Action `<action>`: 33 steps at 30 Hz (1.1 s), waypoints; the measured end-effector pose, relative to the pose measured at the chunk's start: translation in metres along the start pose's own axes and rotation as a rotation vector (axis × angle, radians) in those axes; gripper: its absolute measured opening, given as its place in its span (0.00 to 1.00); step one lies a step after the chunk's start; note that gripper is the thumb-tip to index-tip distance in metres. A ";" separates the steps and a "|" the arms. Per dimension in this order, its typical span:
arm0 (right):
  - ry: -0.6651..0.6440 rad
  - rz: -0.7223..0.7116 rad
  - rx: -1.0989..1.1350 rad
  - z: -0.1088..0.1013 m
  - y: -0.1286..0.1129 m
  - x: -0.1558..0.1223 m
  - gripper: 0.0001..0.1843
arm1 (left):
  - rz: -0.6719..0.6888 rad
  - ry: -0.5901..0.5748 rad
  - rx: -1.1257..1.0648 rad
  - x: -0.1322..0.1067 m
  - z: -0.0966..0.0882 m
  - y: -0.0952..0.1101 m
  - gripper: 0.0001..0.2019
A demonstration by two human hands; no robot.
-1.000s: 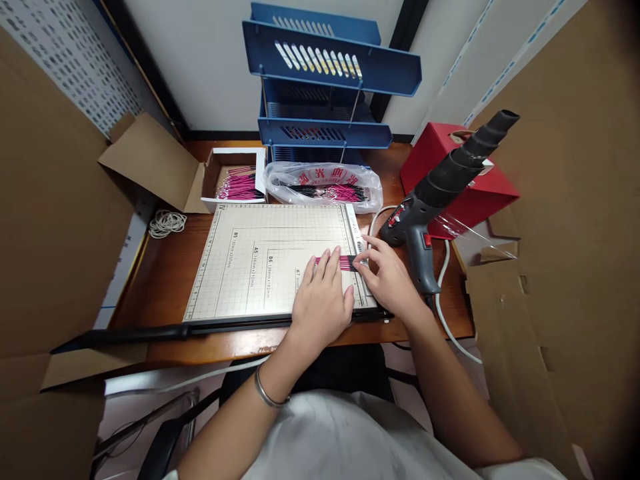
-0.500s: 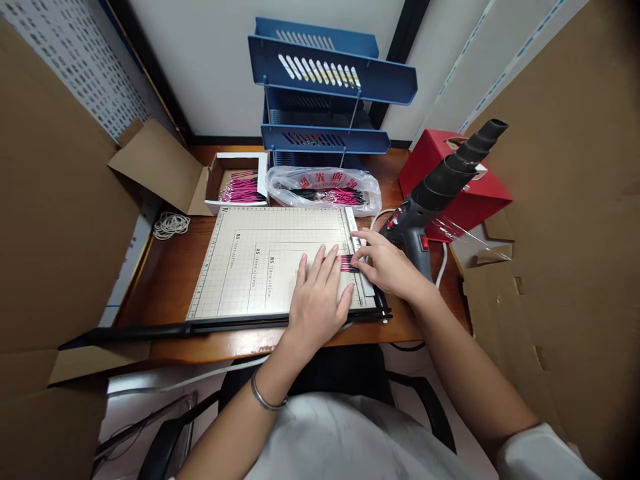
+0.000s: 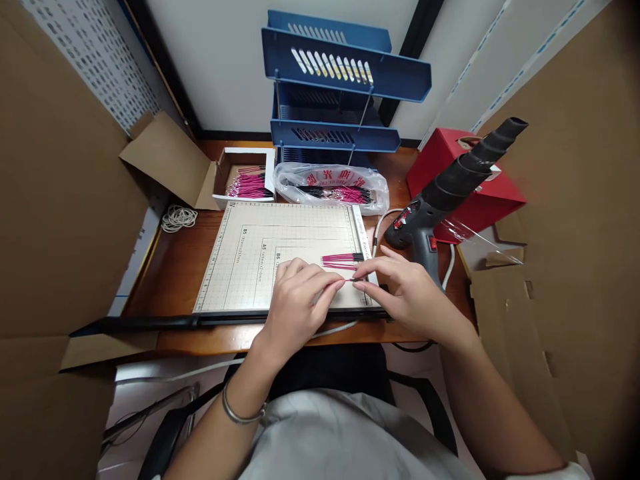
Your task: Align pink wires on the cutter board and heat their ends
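Note:
Between my two hands stretches a thin pink wire (image 3: 349,280) with a black end. My left hand (image 3: 301,298) pinches its pink part between thumb and fingertips. The thumb and index finger of my right hand (image 3: 413,293) close on the black end. Just beyond the fingers, several pink wires (image 3: 339,258) with black ends lie side by side on the gridded board of a paper cutter (image 3: 235,273), their black tips by the white strip (image 3: 361,227) at its right edge. The fingertips partly cover the held wire.
Behind the board stand a white box (image 3: 244,175) of pink wires and a plastic bag (image 3: 333,190) with more. A heat gun (image 3: 435,200) stands at right before a red box (image 3: 450,167). Blue trays (image 3: 345,63) rise at the back; the cutter's black handle (image 3: 135,324) projects left.
Both hands have moved nearer me and pinch one wire. The left hand no longer lies flat over the row of wires, which now shows uncovered. The view has shifted slightly.

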State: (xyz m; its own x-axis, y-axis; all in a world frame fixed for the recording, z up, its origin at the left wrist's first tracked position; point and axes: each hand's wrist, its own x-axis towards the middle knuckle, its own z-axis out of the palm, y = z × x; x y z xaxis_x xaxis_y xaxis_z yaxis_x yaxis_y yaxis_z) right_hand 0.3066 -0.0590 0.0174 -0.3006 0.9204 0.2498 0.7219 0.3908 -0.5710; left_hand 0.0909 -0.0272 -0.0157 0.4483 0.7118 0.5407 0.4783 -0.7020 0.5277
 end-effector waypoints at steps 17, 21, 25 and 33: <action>0.075 -0.106 0.085 0.000 -0.014 -0.004 0.03 | 0.113 0.081 -0.047 -0.006 -0.010 0.008 0.04; 0.098 -0.126 0.105 0.000 -0.017 -0.003 0.03 | 0.110 0.089 -0.048 -0.007 -0.010 0.009 0.04; 0.093 -0.153 0.101 -0.001 -0.016 -0.005 0.04 | 0.113 0.105 -0.048 -0.008 -0.011 0.012 0.04; 0.100 -0.170 0.063 -0.001 -0.016 -0.008 0.04 | 0.107 0.109 -0.064 -0.009 -0.010 0.014 0.04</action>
State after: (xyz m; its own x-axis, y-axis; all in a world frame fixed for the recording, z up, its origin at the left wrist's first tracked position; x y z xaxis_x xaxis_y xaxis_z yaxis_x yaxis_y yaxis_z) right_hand 0.2987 -0.0728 0.0254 -0.3496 0.8367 0.4215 0.6245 0.5435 -0.5609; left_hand 0.0863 -0.0435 -0.0063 0.4079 0.6285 0.6623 0.3812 -0.7763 0.5021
